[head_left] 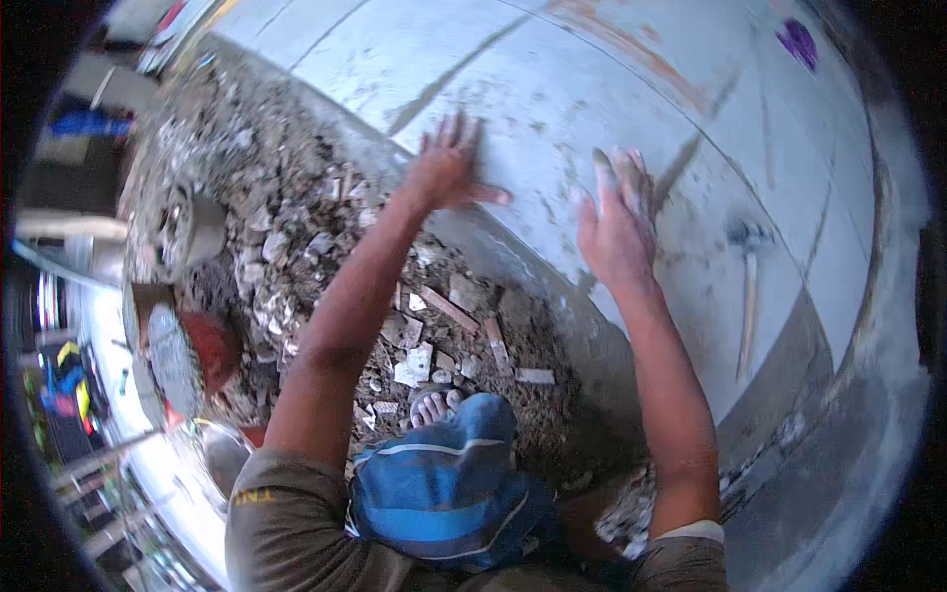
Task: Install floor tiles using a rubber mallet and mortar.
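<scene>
Head view: left hand and right hand, each grip spread, over smooth, smudged tiles.

Building site: rubble beside tiles

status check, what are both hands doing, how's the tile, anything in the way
Left hand and right hand open, over pale tile; contact unclear. Tile marked with dark smudges. Hammer lies to the right, apart from both hands.
</scene>
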`<action>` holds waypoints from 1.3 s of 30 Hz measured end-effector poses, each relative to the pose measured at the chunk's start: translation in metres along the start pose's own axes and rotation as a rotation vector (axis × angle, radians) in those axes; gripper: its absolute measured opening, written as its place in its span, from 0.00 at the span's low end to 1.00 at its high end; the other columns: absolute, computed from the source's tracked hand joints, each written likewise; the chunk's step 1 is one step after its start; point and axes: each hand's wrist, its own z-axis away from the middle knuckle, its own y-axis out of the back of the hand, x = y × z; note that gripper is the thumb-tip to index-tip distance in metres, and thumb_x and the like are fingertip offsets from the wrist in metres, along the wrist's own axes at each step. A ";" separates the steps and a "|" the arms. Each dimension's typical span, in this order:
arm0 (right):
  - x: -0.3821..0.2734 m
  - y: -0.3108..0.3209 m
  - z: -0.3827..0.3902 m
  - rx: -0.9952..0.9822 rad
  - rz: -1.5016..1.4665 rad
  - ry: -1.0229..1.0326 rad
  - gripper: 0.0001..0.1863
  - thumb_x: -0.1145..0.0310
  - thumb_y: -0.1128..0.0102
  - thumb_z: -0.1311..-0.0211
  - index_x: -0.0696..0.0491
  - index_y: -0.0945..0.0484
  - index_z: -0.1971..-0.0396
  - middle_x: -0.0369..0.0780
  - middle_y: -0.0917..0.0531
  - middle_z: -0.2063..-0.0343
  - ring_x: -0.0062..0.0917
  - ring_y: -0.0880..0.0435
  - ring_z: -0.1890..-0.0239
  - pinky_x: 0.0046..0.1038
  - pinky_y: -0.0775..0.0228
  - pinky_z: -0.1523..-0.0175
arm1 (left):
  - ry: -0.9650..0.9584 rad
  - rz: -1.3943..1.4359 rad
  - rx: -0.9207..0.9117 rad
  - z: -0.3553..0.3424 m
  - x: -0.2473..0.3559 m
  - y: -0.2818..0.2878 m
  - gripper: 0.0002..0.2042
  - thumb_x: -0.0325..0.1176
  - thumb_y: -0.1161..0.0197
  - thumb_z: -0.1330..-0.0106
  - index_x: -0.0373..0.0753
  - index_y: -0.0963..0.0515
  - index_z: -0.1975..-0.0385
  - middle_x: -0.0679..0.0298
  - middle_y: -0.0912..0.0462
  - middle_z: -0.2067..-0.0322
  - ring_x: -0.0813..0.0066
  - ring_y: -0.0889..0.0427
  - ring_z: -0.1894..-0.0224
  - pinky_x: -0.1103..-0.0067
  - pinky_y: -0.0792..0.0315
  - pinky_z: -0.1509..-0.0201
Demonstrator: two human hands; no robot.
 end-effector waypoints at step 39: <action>0.136 0.402 0.421 -0.334 0.572 -1.663 0.26 0.50 0.45 0.29 0.49 0.24 0.39 0.51 0.22 0.41 0.49 0.21 0.41 0.49 0.27 0.39 | -0.177 0.137 0.203 0.026 -0.011 -0.026 0.50 0.49 0.26 0.38 0.34 0.49 0.23 0.40 0.47 0.25 0.47 0.44 0.24 0.61 0.44 0.23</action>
